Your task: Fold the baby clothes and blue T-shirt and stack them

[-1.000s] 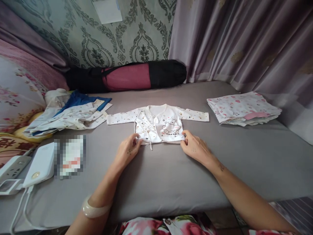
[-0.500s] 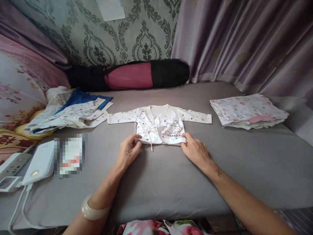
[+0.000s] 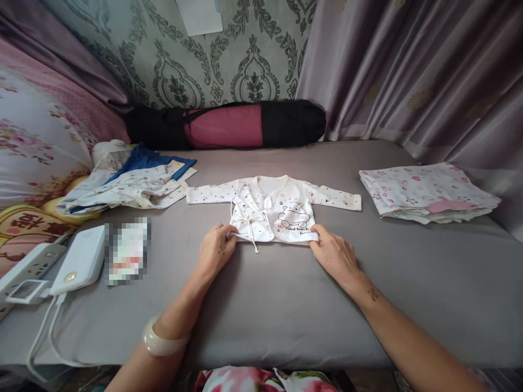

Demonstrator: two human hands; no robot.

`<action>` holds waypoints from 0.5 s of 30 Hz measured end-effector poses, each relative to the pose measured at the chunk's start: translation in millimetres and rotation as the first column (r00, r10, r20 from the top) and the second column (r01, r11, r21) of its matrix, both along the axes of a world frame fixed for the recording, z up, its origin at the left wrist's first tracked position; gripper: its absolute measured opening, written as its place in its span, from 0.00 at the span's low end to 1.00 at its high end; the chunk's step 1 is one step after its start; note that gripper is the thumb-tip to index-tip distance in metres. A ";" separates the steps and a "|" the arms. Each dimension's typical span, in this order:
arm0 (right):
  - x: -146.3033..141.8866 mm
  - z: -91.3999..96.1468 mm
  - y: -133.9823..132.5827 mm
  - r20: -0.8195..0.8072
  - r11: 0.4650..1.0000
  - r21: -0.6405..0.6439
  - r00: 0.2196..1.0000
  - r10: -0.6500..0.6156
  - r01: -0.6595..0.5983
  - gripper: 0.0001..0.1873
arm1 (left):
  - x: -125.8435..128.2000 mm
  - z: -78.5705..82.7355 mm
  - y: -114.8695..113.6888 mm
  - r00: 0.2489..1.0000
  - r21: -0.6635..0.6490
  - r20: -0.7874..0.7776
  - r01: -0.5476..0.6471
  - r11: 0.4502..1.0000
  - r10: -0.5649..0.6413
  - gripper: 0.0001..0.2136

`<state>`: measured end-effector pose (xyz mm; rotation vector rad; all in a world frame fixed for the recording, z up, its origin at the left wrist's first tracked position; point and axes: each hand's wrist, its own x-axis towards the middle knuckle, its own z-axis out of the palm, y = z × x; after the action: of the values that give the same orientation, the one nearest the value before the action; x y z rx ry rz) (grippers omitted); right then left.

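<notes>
Patterned wallpaper (image 3: 180, 71) and a mauve curtain (image 3: 368, 65) rise behind a flat surface spread with a grey sheet (image 3: 286, 305). On it, midway across, a small white shirt (image 3: 272, 204) lies flat, front up, sleeves stretched out sideways. The left hand (image 3: 217, 247) and the right hand (image 3: 335, 251) each have a pinching grip clamped on a bottom corner of it. Crumpled clothes (image 3: 134, 188) lie just beside one cuff; a folded cloth (image 3: 425, 188) sits well apart, past the other. Behind lies a long black-and-pink bag (image 3: 223, 128).
</notes>
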<state>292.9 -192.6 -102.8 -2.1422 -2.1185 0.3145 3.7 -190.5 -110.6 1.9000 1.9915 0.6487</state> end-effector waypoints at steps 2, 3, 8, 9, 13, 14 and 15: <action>0.8 0.2 0.0 -0.006 1.000 -0.011 1.000 0.004 -0.004 0.18 | -2.1 -0.2 -0.4 1.000 -0.009 -0.007 0.012 1.000 -0.012 0.11; 1.3 0.7 -0.1 -0.011 1.000 -0.014 1.000 0.009 -0.009 0.18 | -2.9 0.2 -0.5 1.000 -0.015 -0.003 0.015 1.000 -0.015 0.11; 13.4 8.1 0.5 -0.091 0.996 -0.042 0.993 0.077 -0.081 0.16 | -8.7 7.1 -1.0 0.998 -0.062 0.052 0.042 0.997 -0.039 0.11; 18.0 10.7 1.2 -0.129 0.992 -0.061 0.986 0.102 -0.111 0.14 | -10.2 9.0 -0.9 0.996 -0.072 0.071 0.054 0.996 -0.049 0.10; 33.0 23.9 7.3 -0.255 0.967 -0.139 0.951 0.175 -0.215 0.13 | -12.5 14.7 1.2 0.991 -0.079 0.115 0.081 0.994 -0.072 0.16; 33.6 27.1 9.9 -0.255 0.967 -0.121 0.948 0.188 -0.225 0.15 | -11.2 15.2 2.6 0.992 -0.054 0.101 0.080 0.995 -0.074 0.18; 32.4 29.7 12.9 -0.244 0.969 -0.082 0.948 0.205 -0.231 0.17 | -8.7 15.5 4.6 0.994 -0.019 0.075 0.082 0.996 -0.080 0.18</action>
<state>325.2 -179.7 -73.1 -1.8152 -2.2454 0.6841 -5.0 -185.8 -95.1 1.9049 1.8586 0.6625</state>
